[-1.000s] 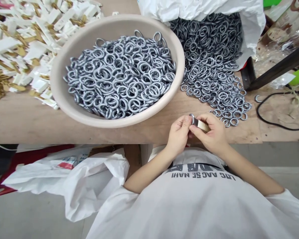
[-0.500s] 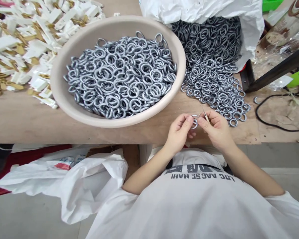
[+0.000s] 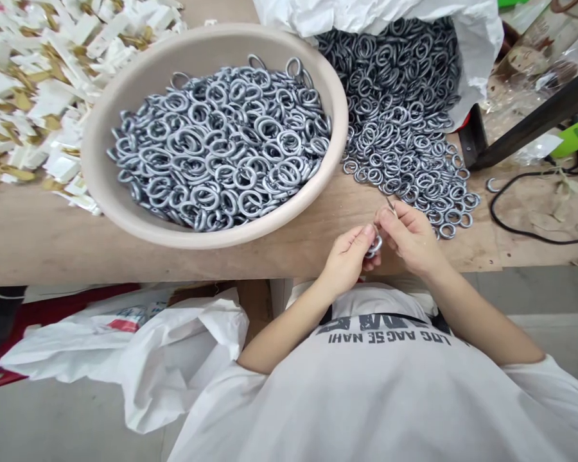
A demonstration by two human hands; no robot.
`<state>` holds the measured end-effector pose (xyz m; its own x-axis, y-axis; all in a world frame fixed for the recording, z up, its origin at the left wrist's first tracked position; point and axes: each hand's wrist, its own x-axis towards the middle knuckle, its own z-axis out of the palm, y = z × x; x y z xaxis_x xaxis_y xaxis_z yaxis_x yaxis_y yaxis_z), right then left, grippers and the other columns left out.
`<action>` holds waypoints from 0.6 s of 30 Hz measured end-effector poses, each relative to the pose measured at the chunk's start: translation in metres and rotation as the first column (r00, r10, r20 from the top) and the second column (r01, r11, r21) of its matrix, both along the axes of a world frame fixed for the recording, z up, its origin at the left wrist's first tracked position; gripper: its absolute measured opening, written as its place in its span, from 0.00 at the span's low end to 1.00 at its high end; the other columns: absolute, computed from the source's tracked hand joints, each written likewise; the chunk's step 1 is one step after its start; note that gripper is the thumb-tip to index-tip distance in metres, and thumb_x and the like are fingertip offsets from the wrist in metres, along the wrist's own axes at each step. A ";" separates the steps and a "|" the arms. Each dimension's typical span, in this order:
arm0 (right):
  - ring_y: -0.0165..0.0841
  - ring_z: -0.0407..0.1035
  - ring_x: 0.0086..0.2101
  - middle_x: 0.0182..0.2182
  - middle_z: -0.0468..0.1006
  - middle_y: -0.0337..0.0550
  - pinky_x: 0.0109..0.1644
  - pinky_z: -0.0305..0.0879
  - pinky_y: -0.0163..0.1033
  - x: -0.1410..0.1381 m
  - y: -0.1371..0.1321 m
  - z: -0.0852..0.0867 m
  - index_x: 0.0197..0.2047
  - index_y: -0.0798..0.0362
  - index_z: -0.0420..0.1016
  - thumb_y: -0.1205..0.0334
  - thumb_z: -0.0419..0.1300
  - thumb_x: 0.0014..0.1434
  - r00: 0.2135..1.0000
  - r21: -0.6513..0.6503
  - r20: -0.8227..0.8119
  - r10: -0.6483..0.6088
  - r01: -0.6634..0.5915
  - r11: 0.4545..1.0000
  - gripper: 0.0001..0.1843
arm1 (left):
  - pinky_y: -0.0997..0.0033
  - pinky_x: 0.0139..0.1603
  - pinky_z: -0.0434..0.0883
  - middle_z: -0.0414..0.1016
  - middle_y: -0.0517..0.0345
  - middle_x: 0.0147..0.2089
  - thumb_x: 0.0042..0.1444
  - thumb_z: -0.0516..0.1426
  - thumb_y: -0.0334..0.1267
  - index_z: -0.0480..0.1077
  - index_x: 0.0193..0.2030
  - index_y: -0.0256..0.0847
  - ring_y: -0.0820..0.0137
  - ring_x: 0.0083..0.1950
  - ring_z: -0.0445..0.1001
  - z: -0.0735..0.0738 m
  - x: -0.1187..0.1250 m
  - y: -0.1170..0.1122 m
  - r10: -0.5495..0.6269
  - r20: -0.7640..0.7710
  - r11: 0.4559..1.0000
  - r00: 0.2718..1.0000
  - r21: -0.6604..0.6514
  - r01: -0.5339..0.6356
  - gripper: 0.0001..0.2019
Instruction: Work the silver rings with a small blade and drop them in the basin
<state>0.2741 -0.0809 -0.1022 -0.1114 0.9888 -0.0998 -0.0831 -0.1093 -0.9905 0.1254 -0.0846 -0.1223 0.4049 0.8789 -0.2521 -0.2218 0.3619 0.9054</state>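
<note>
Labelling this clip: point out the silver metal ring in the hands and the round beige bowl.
Silver metal ring [image 3: 376, 246]: head view, lower curve.
Round beige bowl [image 3: 173, 234]: head view, near rim.

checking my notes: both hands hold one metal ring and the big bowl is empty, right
No: the head view shows the big bowl heaped with metal rings, not empty. The left hand and right hand do hold one ring.

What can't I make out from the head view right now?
Head view, ring: mostly covered by fingers of the left hand and right hand.
Head view, thin strip in the right hand: edge-on, too small to identify.
Head view, bowl: bottom buried under rings.
Head view, white bag and tag pile: cut by the top and left edges.
</note>
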 end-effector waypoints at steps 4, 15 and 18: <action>0.30 0.71 0.19 0.24 0.77 0.33 0.22 0.69 0.36 -0.008 -0.007 0.000 0.41 0.47 0.73 0.42 0.72 0.55 1.000 0.010 -0.018 -0.017 0.018 1.000 0.22 | 0.78 0.20 0.61 0.69 0.62 0.23 0.64 0.54 0.62 0.68 0.32 0.40 0.78 0.21 0.64 -0.006 0.004 -0.005 0.081 0.028 0.996 0.996 -0.043 -0.080 0.25; 0.30 0.72 0.22 0.25 0.78 0.34 0.26 0.67 0.36 -0.005 -0.004 0.000 0.38 0.49 0.75 0.44 0.74 0.53 0.992 0.135 0.116 -0.045 0.029 0.990 0.20 | 0.78 0.19 0.58 0.66 0.64 0.20 0.60 0.59 0.62 0.68 0.31 0.39 0.79 0.19 0.62 -0.002 0.008 -0.007 0.144 0.077 0.984 0.987 -0.114 -0.135 0.25; 0.31 0.71 0.23 0.25 0.77 0.35 0.29 0.65 0.37 -0.002 -0.004 -0.003 0.37 0.49 0.75 0.43 0.67 0.60 0.977 0.165 0.211 -0.038 0.003 0.986 0.18 | 0.78 0.19 0.56 0.63 0.65 0.19 0.59 0.60 0.62 0.65 0.27 0.39 0.79 0.18 0.60 -0.002 0.009 -0.008 0.167 0.089 0.983 0.982 -0.098 -0.158 0.26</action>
